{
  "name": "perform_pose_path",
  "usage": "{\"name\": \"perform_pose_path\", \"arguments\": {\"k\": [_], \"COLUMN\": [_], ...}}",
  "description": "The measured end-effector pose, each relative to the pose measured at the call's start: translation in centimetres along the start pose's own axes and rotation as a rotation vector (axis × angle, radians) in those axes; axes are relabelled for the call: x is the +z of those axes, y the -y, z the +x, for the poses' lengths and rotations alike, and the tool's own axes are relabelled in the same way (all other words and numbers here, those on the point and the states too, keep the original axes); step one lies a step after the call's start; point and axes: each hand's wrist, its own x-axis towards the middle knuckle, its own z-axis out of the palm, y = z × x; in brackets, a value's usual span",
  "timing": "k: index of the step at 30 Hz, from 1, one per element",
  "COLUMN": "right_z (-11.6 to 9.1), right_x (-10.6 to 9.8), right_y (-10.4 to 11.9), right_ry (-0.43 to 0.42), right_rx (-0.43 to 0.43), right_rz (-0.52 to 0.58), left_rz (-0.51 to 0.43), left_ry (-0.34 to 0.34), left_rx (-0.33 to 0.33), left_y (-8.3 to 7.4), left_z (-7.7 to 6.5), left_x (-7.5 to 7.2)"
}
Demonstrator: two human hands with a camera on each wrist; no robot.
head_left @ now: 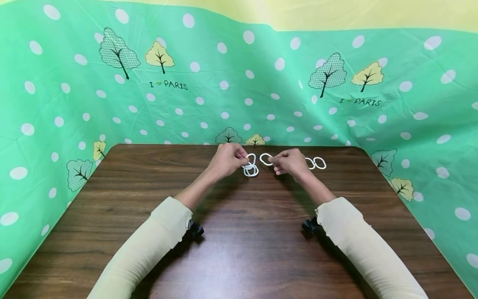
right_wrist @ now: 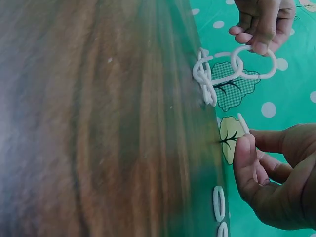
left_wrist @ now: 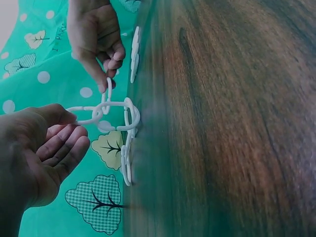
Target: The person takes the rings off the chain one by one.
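My left hand (head_left: 228,160) pinches a white oval plastic link (right_wrist: 269,74) between thumb and fingertips. That link is joined to a short chain of white links (head_left: 251,170), whose lower part rests in a small heap on the table. In the right wrist view a gap shows in the side of one chain link. My right hand (head_left: 289,161) pinches a single white link (head_left: 265,159) between thumb and forefinger, held up just to the right of the chain. In the right wrist view this single link (right_wrist: 242,122) appears edge-on, apart from the chain.
Loose white links (head_left: 319,163) lie on the table just right of my right hand, near the far edge. The brown wood-grain table (head_left: 246,232) spreads out in front of me. A green dotted cloth (head_left: 239,83) hangs behind it and along both sides.
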Motion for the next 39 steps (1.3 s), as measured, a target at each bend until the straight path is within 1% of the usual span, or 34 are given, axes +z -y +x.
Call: {"name": "perform_pose_path", "arguments": {"k": [12, 17, 21, 26, 36, 39], "right_z": [-0.2, -0.3, -0.3, -0.1, -0.2, -0.3], "right_x": [-0.8, -1.0, -0.9, -0.8, -1.0, -1.1], "right_y": [-0.9, -1.0, -1.1, -1.1, -1.0, -1.0], "right_ry": [0.04, 0.079, 0.084, 0.099, 0.106, 0.127], "right_rx": [0.105, 0.133, 0.156, 0.182, 0.171, 0.139], "right_rz": [0.023, -0.01, -0.042, -0.043, -0.037, -0.05], "left_rz": [-0.022, -0.033, -0.038, -0.038, -0.041, -0.042], "left_ry": [0.015, 0.028, 0.037, 0.048, 0.049, 0.051], "left_rx": [-0.009, -0.013, -0.012, -0.009, 0.005, 0.007], "left_y": [0.1, 0.0, -0.2, -0.3, -0.2, -0.2], "left_z": [0.0, 0.1, 0.1, 0.0, 0.1, 0.1], "left_x": [0.1, 0.2, 0.2, 0.2, 0.2, 0.2]}}
